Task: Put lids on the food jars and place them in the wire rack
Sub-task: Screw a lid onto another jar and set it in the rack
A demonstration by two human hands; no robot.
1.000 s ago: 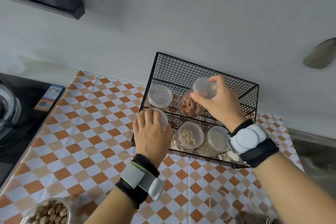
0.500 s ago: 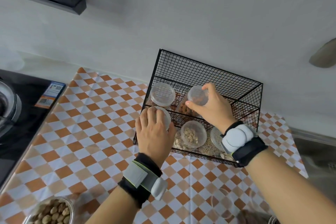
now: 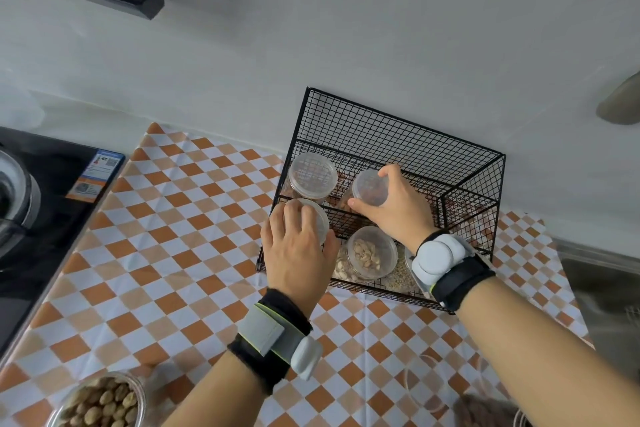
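A black wire rack stands against the wall on a checkered cloth. My right hand grips a lidded clear jar of brown nuts on the rack's upper tier. My left hand rests over the lid of another clear jar at the rack's front left corner. A third lidded jar stands upright at the back left of the upper tier. On the lower tier sits a lidded jar of pale nuts, and beside it a jar of grain mostly hidden by my right wrist.
An open jar of nuts sits at the bottom left edge of the cloth. A clear lid lies at the bottom right. A black stove with a pot lies to the left. A metal sink is at the right.
My right hand has lowered the jar of brown nuts from a tilt above the rack down onto the upper tier. My left hand has stayed on its jar.
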